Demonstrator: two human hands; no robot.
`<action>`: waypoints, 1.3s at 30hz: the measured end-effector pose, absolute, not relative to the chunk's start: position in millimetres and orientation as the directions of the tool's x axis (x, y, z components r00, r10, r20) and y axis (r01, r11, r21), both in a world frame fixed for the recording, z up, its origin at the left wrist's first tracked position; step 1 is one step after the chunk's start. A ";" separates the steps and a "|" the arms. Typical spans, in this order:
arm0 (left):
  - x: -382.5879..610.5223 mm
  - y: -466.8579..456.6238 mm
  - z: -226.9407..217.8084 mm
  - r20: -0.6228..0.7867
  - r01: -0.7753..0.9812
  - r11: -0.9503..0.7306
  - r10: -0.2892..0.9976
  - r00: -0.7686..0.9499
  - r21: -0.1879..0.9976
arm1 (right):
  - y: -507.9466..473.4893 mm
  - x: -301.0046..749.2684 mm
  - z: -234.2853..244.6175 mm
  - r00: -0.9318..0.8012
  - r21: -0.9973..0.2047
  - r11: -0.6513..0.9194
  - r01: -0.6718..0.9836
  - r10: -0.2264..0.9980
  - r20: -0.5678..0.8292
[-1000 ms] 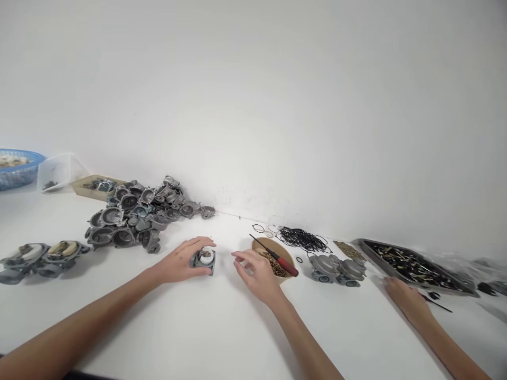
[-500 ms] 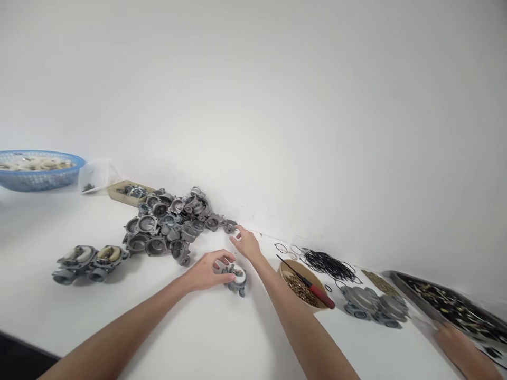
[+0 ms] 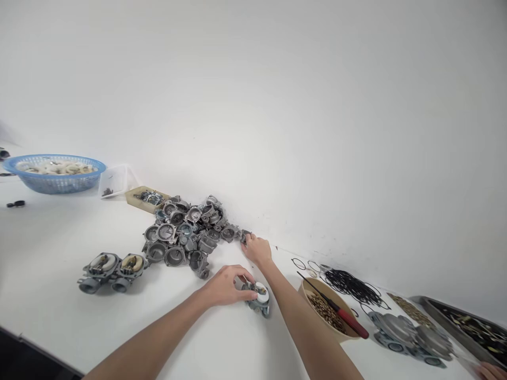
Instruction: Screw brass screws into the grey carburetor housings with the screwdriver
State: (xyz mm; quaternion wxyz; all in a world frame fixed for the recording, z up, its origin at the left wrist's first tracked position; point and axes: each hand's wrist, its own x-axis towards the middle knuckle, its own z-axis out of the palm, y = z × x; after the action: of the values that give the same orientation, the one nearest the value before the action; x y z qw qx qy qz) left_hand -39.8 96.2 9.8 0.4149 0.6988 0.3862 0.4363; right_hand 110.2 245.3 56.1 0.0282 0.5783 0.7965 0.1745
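Observation:
My left hand rests on the white table with its fingers closed round a small grey carburetor body with a white float. My right hand reaches across to the wall side and pinches a grey casting at the right end of a heap of grey carburetor castings. Two assembled carburetors lie side by side to the left of the heap.
A tan bowl of brass parts with a red-handled screwdriver across it stands right. Black O-rings, grey covers and a dark tray follow. A blue basket stands far left. Another person's hand shows bottom right.
My right hand has gone from near the bowl across to the heap's right end and closed on a casting. The view has swung left. My left hand stays on the carburetor body.

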 end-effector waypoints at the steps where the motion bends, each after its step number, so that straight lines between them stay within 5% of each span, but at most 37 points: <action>1: -39.3 96.4 9.8 0.290 0.176 -0.358 0.901 0.321 0.917 | 247.1 109.6 57.7 -0.327 0.307 0.270 0.913 0.933 0.151; 8: -36.8 98.1 7.1 0.294 0.168 -0.354 0.908 0.299 0.920 | 247.1 118.8 74.6 -0.211 0.190 0.180 0.965 0.965 0.159; 14: -36.3 96.0 7.0 0.289 0.164 -0.344 0.914 0.286 0.925 | 228.5 149.4 98.4 -0.108 -0.076 0.118 0.990 0.987 0.120; 20: -36.3 93.6 6.7 0.271 0.147 -0.326 0.914 0.302 0.934 | 203.3 188.3 145.9 -0.322 -0.412 0.265 0.872 0.944 -0.072; 26: -37.4 90.8 3.1 0.221 0.131 -0.283 0.907 0.358 0.950 | 165.7 195.6 168.7 -0.533 -0.615 0.292 0.732 0.808 -0.250; 33: -29.6 92.1 2.4 0.241 0.111 -0.301 0.897 0.370 0.947 | 132.6 169.3 157.5 -0.592 -0.672 0.291 0.681 0.759 -0.271; 39: -27.1 93.6 0.3 0.263 0.074 -0.315 0.881 0.392 0.946 | 140.2 161.9 145.4 -0.479 -0.560 0.443 0.700 0.873 0.091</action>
State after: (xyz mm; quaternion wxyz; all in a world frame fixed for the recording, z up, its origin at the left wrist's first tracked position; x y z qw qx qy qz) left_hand -27.1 93.6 0.3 0.4712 0.6886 0.3470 0.4283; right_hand 161.9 140.2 145.4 -0.1873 0.4749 0.8284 -0.2305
